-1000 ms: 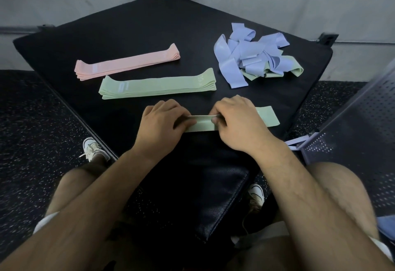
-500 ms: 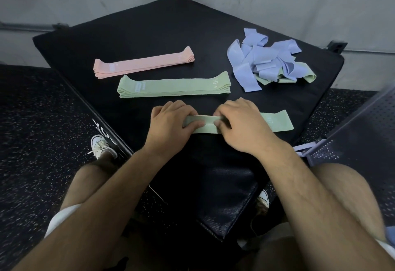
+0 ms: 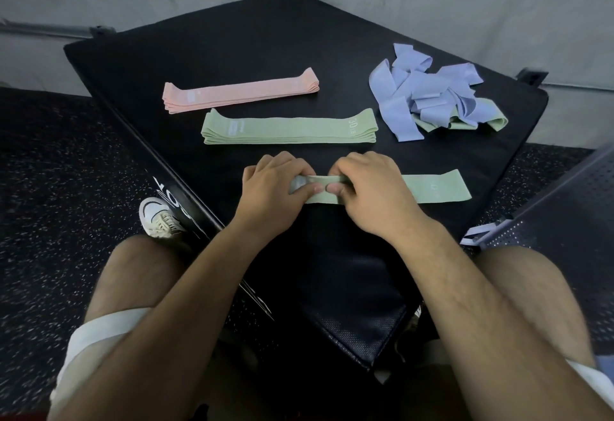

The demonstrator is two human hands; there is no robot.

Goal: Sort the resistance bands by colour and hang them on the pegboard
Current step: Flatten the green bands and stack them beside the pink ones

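Head view, fingers (image 3: 286,164) curled, pinching green band (image 3: 432,190)

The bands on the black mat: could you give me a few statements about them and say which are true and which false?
1. The left hand and right hand both pinch one green band that lies on the mat. True.
2. The pink stack lies nearer the person than the green stack. False: the pink stack lies farther away, behind the green stack.
3. The purple bands are folded into a neat stack. False: they lie in a loose tangle.
4. A second green band pokes out from under the purple bands. True.
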